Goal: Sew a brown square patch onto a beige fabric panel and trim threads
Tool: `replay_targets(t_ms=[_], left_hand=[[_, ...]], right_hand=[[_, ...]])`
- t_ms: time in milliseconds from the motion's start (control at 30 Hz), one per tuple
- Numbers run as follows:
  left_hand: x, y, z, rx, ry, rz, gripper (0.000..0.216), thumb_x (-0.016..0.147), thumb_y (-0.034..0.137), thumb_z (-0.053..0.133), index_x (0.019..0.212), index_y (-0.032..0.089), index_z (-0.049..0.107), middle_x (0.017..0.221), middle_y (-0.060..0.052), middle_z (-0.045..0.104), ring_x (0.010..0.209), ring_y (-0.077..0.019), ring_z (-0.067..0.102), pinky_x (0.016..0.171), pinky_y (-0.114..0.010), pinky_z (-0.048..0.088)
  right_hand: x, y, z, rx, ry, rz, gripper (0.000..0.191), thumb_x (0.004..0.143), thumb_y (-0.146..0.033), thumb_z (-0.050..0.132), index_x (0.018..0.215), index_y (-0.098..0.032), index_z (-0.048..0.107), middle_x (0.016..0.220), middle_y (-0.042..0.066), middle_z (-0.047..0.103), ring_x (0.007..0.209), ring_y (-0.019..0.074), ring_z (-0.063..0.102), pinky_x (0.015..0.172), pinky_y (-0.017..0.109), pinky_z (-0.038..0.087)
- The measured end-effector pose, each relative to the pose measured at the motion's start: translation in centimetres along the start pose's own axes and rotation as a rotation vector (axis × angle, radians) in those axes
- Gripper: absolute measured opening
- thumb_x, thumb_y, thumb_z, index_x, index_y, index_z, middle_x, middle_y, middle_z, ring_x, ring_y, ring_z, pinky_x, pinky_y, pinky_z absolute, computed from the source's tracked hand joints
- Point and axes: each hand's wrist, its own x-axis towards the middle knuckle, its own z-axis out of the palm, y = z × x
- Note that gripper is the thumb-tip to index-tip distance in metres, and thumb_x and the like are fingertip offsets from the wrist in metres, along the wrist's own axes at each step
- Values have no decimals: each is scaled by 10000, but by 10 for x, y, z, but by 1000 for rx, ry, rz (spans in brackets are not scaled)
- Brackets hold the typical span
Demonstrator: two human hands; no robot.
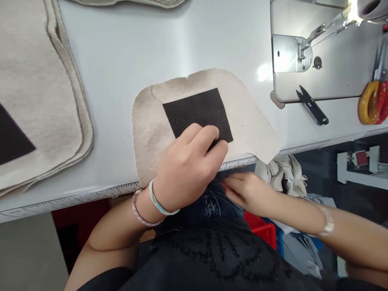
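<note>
A cream felt-like fabric piece (251,117) with rounded corners lies on the white table, its lower edge crossing the table's front edge. On it sits a black square patch (197,109), with a loose dark thread trailing from its upper left corner. My left hand (194,157) rests over the lower part of the patch, fingers curled; its palm side is hidden. Below the table edge, beside my lap, my right hand (248,190) has its fingers drawn together. Whatever it may hold does not show.
Stacked cream fabric pieces (39,101) lie at the left, a black patch on top. A sewing machine (292,52) stands at the upper right, near black thread snips (312,106) and scissors with yellow and red handles (370,101). A measuring tape (100,196) runs along the front edge.
</note>
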Motion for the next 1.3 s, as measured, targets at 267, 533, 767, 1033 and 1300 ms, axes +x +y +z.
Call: replay_targets(t_ms=[267,533,767,1033,1300], left_hand=[[-1,2,-1,2,-36,10,154,854,69,585,877,110,731,896,-112,687,712,-168,520,636,-317,468],[-1,3,0,-2,2,-5,65,837,108,650,852,98,712,855,-110,683,761,-196,583,648,-332,488],[-3,2,-1,27,50,13,40,798,60,667,813,87,692,813,-103,672,701,-179,554,611,-316,463],[-2,2,-3,-3,13,-17,98,836,81,625,753,107,670,767,-92,664,657,-177,547,584,-320,464],[-2,1,-4,-34,3,-28,133,865,102,601,738,128,634,704,-64,609,652,-171,543,585,-322,459]], right_hand=[[36,39,58,-24,116,79,355,882,-18,399,1020,-130,706,1026,167,721,971,270,655,861,443,511],[-4,-17,-72,400,167,-38,164,924,-243,561,935,-188,716,841,18,730,748,126,677,666,240,538],[37,-15,-124,551,103,431,205,864,-282,626,737,-150,718,675,63,710,455,127,620,398,225,502],[48,-15,-126,803,29,579,158,855,-229,641,737,-149,710,691,85,715,455,117,610,384,205,513],[34,-20,-124,782,93,540,182,882,-266,601,981,-168,717,830,88,749,533,156,661,421,266,570]])
